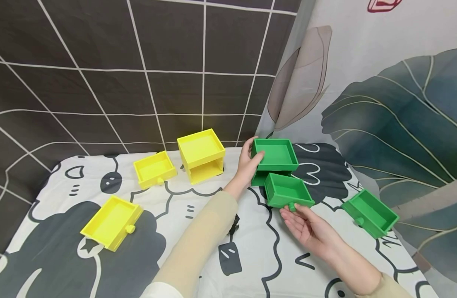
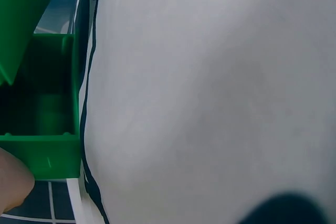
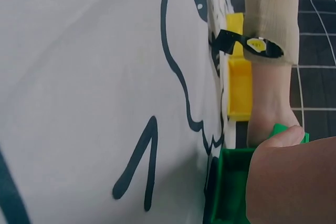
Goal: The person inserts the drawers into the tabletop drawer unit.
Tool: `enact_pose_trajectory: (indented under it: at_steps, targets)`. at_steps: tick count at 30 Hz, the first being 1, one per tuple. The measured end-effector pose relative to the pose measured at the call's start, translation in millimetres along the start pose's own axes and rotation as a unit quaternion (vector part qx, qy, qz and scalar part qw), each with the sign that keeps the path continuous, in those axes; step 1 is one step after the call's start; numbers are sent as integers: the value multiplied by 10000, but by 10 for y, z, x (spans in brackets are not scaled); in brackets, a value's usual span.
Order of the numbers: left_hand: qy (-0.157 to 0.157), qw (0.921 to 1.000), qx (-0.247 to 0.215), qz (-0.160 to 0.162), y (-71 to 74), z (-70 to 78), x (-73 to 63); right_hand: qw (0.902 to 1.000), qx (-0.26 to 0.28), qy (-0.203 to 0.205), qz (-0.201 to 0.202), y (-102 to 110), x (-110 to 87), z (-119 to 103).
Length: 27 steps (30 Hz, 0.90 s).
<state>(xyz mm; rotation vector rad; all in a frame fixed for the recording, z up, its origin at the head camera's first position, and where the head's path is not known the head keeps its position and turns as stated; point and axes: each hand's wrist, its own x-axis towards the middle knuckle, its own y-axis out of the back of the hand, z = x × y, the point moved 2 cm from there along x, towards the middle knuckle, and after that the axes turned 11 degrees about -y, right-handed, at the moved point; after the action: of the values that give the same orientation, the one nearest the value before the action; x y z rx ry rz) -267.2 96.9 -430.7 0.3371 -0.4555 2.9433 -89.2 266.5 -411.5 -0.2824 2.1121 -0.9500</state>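
A green cabinet (image 1: 276, 154) with a tray-like top and an opening below stands at the back right of the cloth. My left hand (image 1: 247, 163) grips its left side, the thumb over the top rim. Just before the opening, a green drawer (image 1: 289, 191) hangs tilted, overlapping the cabinet's lower part. Its round knob (image 1: 292, 206) is pinched between the thumb and fingers of my right hand (image 1: 311, 232). In the left wrist view, the cabinet's hollow (image 2: 39, 103) shows beside the drawer (image 2: 21, 19); how far the drawer reaches inside, I cannot tell.
A second green drawer (image 1: 371, 214) lies at the right. A yellow cabinet (image 1: 201, 154) with an open front stands left of the green one. Two yellow drawers lie left of it, one nearer the back (image 1: 155, 169) and one closer (image 1: 112, 222). Dark gridded fabric (image 1: 169, 91) hangs behind.
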Motion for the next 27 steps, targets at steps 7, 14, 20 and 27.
enact_pose_trajectory:
  at_steps: [7,14,20,27]
  targets:
    - [-51,10000,3,-17,2,-24,-6,9979,-284,74,576,-113,103,16]
    - [-121,9999,-23,-32,7,-31,-8,9949,-630,214,753,-192,193,-14]
    - [-133,9999,-27,-59,4,-23,-15,9939,-731,328,763,-210,230,-59]
    - [-118,9999,-14,-62,4,-28,-14,9934,-694,370,833,-203,228,-71]
